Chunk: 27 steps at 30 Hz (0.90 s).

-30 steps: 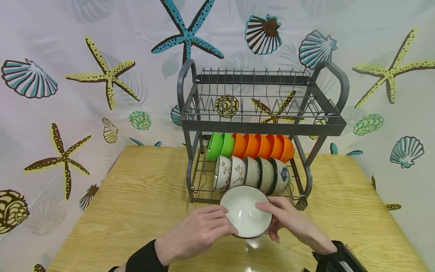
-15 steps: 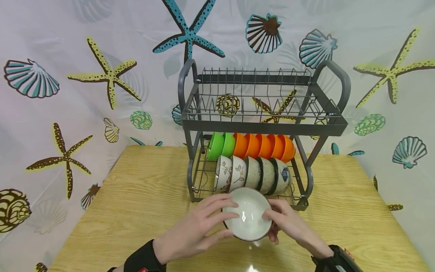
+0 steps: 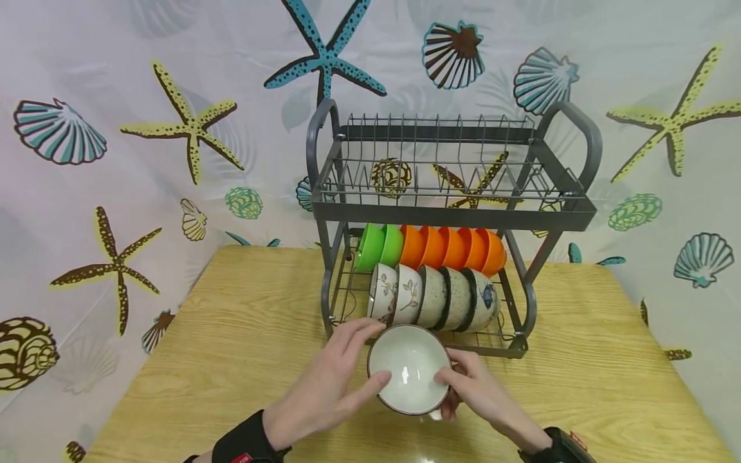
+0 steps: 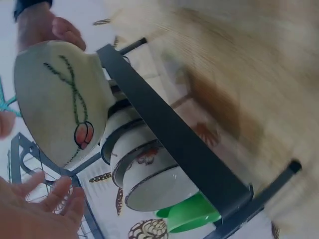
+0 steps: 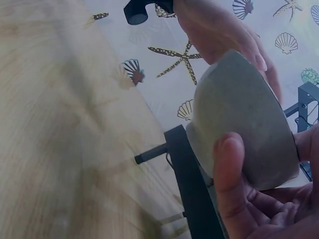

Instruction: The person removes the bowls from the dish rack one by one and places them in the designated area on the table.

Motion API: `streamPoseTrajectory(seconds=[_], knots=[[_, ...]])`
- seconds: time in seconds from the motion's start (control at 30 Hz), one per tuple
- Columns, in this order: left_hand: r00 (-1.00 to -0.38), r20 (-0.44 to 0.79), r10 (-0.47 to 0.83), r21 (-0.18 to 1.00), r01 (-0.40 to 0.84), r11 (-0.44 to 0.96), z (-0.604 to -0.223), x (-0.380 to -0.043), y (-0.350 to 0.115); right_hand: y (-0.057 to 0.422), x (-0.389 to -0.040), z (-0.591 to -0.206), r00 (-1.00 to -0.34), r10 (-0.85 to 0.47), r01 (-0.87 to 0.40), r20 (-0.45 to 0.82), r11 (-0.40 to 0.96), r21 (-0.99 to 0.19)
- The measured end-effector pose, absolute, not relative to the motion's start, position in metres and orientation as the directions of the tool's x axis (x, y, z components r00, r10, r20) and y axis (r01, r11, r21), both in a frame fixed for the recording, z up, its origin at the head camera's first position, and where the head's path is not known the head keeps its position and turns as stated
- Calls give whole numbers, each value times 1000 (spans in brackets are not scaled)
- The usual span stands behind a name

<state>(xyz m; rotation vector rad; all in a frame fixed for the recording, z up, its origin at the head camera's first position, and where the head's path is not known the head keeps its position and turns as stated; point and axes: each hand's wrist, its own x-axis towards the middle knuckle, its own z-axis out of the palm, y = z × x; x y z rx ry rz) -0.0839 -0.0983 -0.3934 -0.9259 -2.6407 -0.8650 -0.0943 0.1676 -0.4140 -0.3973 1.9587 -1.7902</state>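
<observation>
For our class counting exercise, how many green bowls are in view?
2: the first green bowl sits leftmost in the lower back row of the rack; the second green bowl sits between it and the orange bowls. Others could be hidden.

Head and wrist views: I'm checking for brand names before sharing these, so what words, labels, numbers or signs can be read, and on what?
No text can be read in any view.
Left red tag on the left cuff: too small to read.
Right red tag on the right cuff: too small to read.
Held bowl: flower drawing, no lettering visible.
Backdrop: printed pictures, no lettering visible.
</observation>
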Motion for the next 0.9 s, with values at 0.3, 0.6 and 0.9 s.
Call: streamPoseTrajectory(seconds=[0.3, 0.6, 0.9], knots=[[-427, 506, 749, -130, 821, 556, -408, -75, -92, 146, -87, -426, -870, -469, 130, -150, 75, -989], [-348, 453, 821, -315, 800, 512, -419, -69, -97, 120, -82, -432, -848, -510, 176, -148, -7, -984], [-290, 521, 803, -388, 757, 526, -423, -69, -113, 98, -84, -433, -847, -523, 131, -90, -43, -990]])
